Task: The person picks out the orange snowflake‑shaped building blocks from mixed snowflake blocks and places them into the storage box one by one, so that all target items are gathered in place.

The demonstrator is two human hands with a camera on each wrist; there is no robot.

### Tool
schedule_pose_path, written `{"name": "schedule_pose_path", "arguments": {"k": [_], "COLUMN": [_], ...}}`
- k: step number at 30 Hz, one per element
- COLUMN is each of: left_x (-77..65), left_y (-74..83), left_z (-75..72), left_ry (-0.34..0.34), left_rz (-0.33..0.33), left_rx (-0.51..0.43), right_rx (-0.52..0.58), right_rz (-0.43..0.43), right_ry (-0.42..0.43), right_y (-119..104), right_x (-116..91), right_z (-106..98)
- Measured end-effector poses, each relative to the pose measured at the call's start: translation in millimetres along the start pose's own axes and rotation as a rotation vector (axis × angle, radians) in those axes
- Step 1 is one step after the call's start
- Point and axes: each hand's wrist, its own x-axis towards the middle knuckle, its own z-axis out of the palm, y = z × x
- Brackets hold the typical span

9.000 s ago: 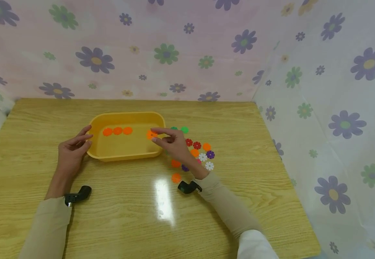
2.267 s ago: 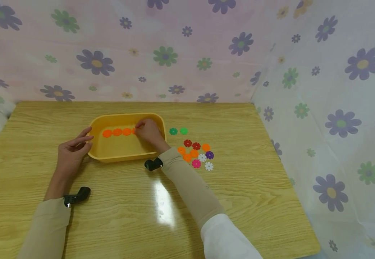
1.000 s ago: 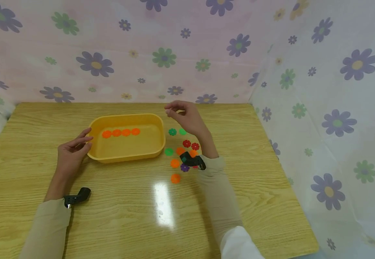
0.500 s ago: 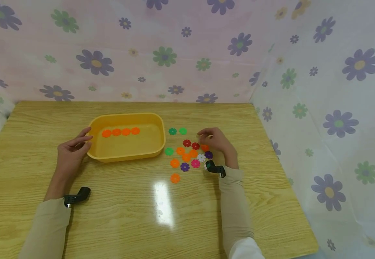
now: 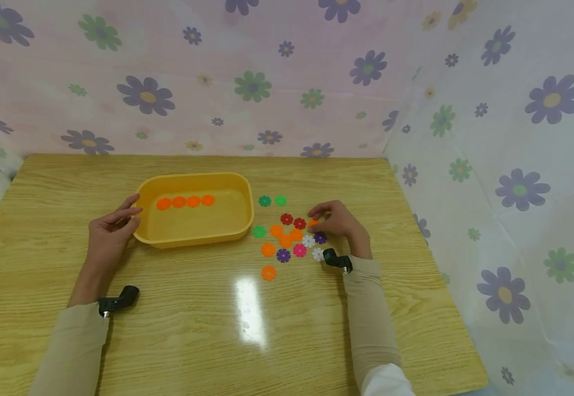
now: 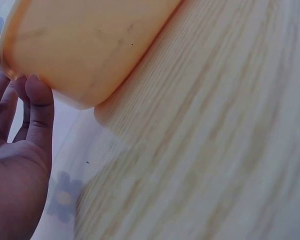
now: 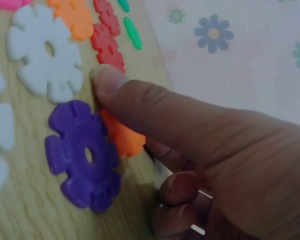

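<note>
My left hand (image 5: 110, 231) holds the left end of a yellow plastic tray (image 5: 195, 240), with a finger reaching the rim and the thumb on the outer wall (image 6: 90, 50). Four-in-a-row style, several orange snowflake discs (image 5: 193, 201) lie in line inside it, toward the back. Right of the tray, my right hand (image 5: 341, 221) has thumb and forefinger at the edges of an orange snowflake disc (image 7: 127, 137), which the thumb partly covers. Close by that thumb lie a purple disc (image 7: 85, 155) and a white disc (image 7: 45, 52).
Loose discs are spread between tray and right hand: green (image 5: 264, 201), red (image 5: 287, 219), pink (image 5: 299, 250), purple (image 5: 283, 255) and several orange ones (image 5: 268, 273). The wooden table (image 5: 182, 330) backs onto a flowered curtain (image 5: 207, 71).
My right hand has set a fourth orange disc at the row's right end, left the tray, and come down to the orange disc at the pile's right side. The left hand stays put.
</note>
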Motion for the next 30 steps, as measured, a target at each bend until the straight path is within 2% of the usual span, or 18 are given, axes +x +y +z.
{"name": "schedule_pose_path", "arguments": {"k": [11, 20, 30], "left_x": [1.2, 1.1, 1.5], "left_y": [-1.3, -1.8, -1.3], "left_z": [0.4, -1.8, -1.2], "left_ry": [0.023, 0.028, 0.024], "left_rz": [-0.010, -0.030, -0.038], "left_rx": [0.055, 0.034, 0.043], "right_rx": [0.032, 0.045, 0.063], "right_rz": [0.029, 0.017, 0.072], "right_ry": [-0.016, 0.005, 0.026], "right_y": [10, 13, 15], "right_x": [9, 10, 10], "right_z": [-3, -4, -3]}}
